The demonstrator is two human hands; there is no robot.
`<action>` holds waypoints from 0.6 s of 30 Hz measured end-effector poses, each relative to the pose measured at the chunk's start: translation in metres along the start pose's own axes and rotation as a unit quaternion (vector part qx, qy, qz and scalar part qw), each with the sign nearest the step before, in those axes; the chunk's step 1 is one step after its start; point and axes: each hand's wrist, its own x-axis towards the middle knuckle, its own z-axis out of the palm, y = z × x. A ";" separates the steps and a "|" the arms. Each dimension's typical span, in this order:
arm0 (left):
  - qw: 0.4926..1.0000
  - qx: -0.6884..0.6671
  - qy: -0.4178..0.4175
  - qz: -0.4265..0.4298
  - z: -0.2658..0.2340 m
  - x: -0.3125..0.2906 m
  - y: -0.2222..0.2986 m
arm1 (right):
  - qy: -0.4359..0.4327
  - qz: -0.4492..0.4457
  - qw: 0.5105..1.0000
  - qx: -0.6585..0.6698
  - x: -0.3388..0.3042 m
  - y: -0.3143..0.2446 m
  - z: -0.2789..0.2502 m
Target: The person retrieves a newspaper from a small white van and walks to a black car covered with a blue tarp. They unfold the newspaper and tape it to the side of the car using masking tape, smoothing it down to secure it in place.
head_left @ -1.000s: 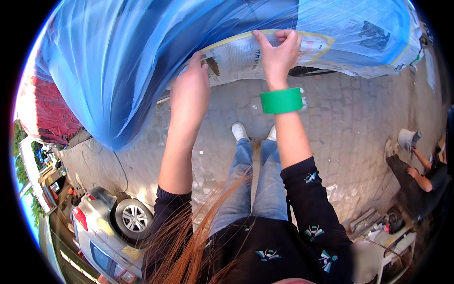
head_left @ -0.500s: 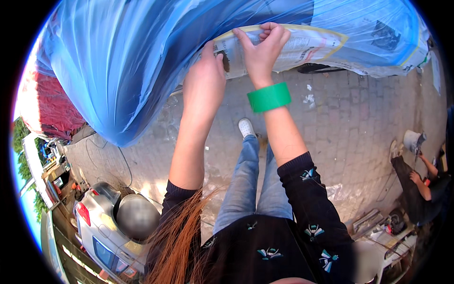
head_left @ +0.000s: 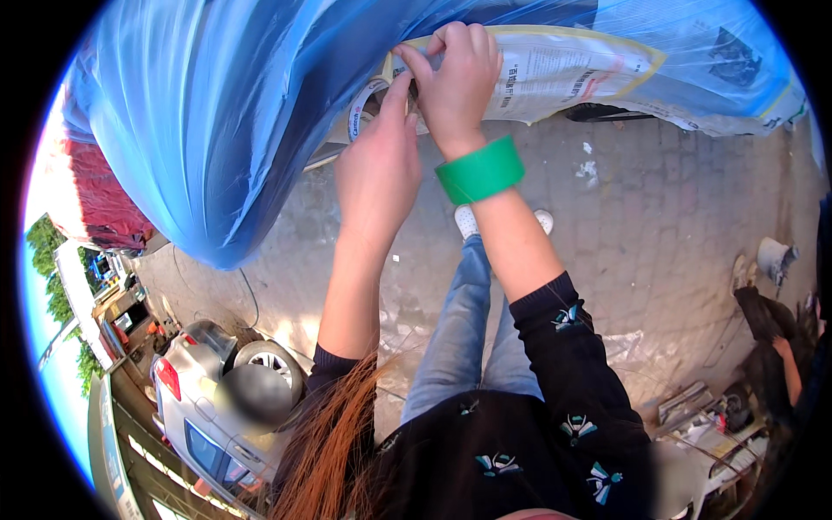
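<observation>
My left hand is closed at a tape roll, whose white printed core ring shows left of the fingers. My right hand is just up and right of it, thumb and forefinger pinched at the left end of a yellow masking tape strip. That strip edges a printed newspaper sheet, which hangs over the covered vehicle's side. Blue plastic film drapes down left of my hands. A wide green band sits round my right wrist. The fingertips partly hide what they grip.
Grey paving lies below. At lower left stands a silver car, with a dark red cover farther up. A person is at the right by a white bucket. A cable runs along the ground.
My right hand has slid left along the newspaper's taped edge, close to my left hand. The tape roll's ring has come into sight beside the left fingers, and my second shoe now shows.
</observation>
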 end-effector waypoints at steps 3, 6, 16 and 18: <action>0.997 0.054 0.025 0.055 -0.002 -0.020 -0.015 | 0.003 -0.011 1.000 0.001 -0.001 -0.006 -0.002; 0.992 0.121 0.003 0.045 -0.007 -0.046 -0.022 | -0.014 0.010 0.999 0.027 0.007 -0.024 -0.014; 0.976 0.198 -0.080 -0.040 -0.015 -0.068 -0.045 | 0.023 0.004 0.998 0.054 0.009 -0.019 -0.019; 0.969 0.228 -0.078 -0.045 -0.013 -0.070 -0.051 | 0.030 0.010 0.998 0.059 0.003 -0.020 -0.018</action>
